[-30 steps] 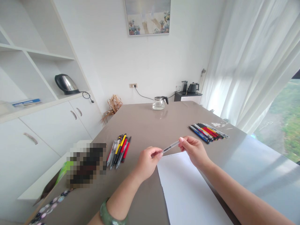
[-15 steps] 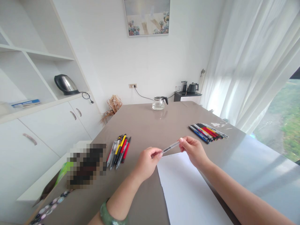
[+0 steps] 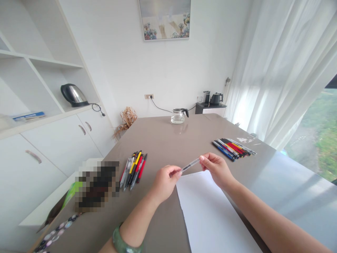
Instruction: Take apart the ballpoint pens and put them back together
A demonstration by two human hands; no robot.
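A clear-barrelled pen with a dark section inside is held between my two hands, above the far edge of a white sheet of paper. My left hand pinches its lower left end. The upper right end is between the thumb and fingers of my right hand. Left of my hands lies a loose pile of pens in clear, black, yellow and red. To the right, more pens lie side by side in a row, blue, black, white and red among them.
A glass pot with clear liquid stands at the far end of the brown table. White scraps lie beyond the right-hand row. At the left edge are a blurred-out item and a beaded strap.
My right hand has shifted very slightly left with its end of the pen. My left hand and both groups of pens look unchanged.
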